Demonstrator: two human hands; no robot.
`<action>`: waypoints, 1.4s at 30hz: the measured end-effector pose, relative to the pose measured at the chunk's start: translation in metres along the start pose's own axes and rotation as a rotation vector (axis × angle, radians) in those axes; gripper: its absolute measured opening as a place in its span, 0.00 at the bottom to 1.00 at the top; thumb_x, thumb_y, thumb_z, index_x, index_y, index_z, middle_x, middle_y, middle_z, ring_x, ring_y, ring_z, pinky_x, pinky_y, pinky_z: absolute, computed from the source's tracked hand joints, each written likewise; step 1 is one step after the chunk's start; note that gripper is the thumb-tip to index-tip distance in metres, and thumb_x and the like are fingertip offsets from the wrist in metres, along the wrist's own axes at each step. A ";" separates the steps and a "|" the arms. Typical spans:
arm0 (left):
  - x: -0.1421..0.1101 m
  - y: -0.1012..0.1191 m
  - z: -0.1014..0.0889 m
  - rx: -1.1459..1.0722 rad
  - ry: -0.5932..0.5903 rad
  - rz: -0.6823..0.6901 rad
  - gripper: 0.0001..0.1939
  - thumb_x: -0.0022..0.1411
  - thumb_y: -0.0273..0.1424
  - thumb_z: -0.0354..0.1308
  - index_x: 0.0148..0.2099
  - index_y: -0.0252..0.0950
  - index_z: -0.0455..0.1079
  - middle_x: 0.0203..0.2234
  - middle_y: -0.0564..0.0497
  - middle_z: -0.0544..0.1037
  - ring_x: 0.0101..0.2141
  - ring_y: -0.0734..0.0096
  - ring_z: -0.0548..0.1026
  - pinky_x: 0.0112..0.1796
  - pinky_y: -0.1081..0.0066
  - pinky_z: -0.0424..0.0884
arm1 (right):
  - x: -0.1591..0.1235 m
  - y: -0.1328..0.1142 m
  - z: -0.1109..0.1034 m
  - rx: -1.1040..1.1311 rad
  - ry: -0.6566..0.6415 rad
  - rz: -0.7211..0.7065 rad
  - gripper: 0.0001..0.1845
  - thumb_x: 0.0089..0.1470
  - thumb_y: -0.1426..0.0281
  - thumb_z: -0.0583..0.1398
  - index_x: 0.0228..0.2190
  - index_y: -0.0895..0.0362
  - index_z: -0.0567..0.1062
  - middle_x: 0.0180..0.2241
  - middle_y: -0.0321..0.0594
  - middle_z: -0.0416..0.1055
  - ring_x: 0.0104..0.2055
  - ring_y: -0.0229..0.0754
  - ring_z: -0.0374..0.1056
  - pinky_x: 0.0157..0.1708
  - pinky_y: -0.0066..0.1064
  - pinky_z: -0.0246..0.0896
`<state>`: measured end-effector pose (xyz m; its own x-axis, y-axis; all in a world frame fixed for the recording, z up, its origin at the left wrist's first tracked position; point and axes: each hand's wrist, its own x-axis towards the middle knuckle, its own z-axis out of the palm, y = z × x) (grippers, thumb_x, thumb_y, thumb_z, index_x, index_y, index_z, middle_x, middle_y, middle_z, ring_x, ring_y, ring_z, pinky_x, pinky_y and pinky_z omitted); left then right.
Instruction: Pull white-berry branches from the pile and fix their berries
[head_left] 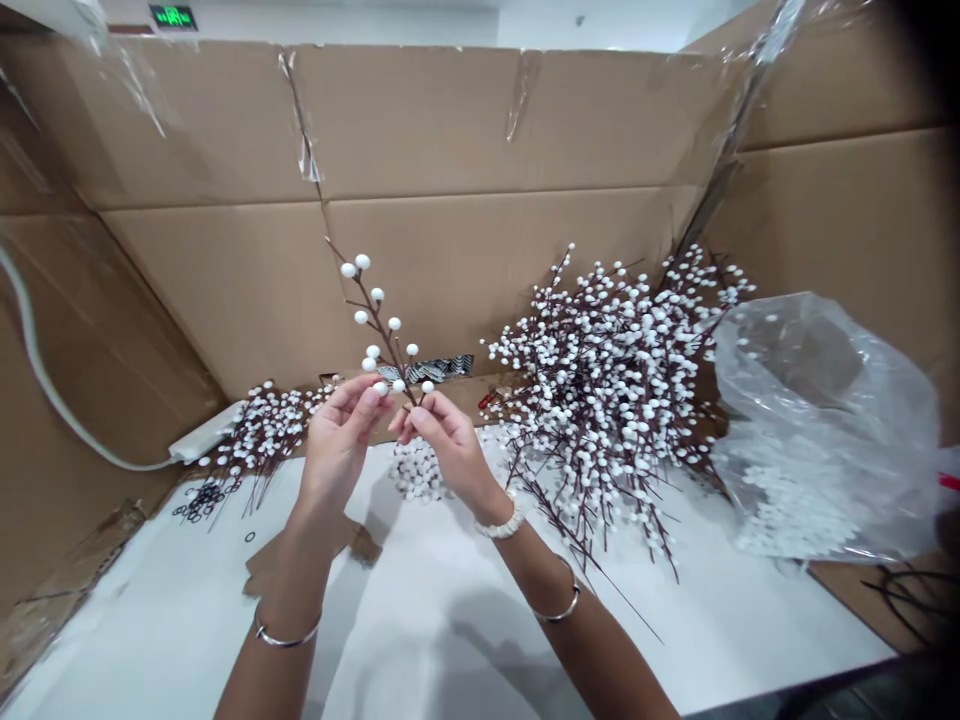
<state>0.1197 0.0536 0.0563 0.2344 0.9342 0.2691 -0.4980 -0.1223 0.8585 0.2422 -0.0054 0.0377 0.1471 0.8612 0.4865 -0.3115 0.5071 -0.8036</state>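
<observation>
One berried stem [384,337], long axis slanting, tip up-left, base in right grip [454,447].

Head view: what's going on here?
A person is handling a dark branch with white berries in both hands. The right hand grips its lower stem; the left hand pinches a white berry beside it. A large berry-stem pile lies to the right, near a clear plastic bag, with a smaller bunch at left.

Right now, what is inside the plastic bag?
The bag holds a heap of small white pieces; its cloudy plastic blurs their shapes, and anything buried within the heap is hidden.
</observation>
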 end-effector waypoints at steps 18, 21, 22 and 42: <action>-0.018 -0.005 0.023 -0.147 -0.052 -0.103 0.15 0.45 0.32 0.74 0.36 0.36 0.77 0.31 0.52 0.81 0.30 0.80 0.78 0.35 0.82 0.74 | -0.004 0.002 -0.009 -0.125 0.101 -0.102 0.10 0.57 0.62 0.62 0.29 0.55 0.74 0.33 0.38 0.76 0.37 0.40 0.72 0.46 0.36 0.67; -0.019 -0.003 0.025 -0.127 -0.043 -0.102 0.16 0.44 0.33 0.75 0.36 0.36 0.77 0.31 0.52 0.81 0.30 0.79 0.78 0.35 0.81 0.74 | -0.004 0.001 -0.009 -0.144 0.112 -0.093 0.11 0.56 0.61 0.62 0.29 0.55 0.73 0.32 0.37 0.75 0.37 0.40 0.71 0.45 0.36 0.67; -0.020 -0.002 0.025 -0.116 -0.042 -0.102 0.16 0.44 0.33 0.75 0.36 0.36 0.76 0.31 0.51 0.81 0.30 0.79 0.78 0.36 0.80 0.75 | -0.004 0.001 -0.009 -0.147 0.113 -0.091 0.11 0.56 0.61 0.62 0.29 0.55 0.73 0.32 0.37 0.75 0.37 0.40 0.71 0.45 0.36 0.67; -0.022 -0.004 0.017 0.196 -0.080 0.218 0.10 0.54 0.31 0.69 0.38 0.36 0.76 0.32 0.52 0.81 0.33 0.73 0.80 0.38 0.74 0.76 | -0.009 -0.012 -0.007 -0.253 0.117 -0.116 0.09 0.57 0.62 0.61 0.31 0.55 0.74 0.32 0.36 0.73 0.35 0.38 0.68 0.40 0.31 0.64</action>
<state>0.1310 0.0276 0.0545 0.2088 0.8502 0.4833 -0.3753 -0.3868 0.8424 0.2510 -0.0186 0.0407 0.2801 0.7878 0.5486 -0.0446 0.5815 -0.8123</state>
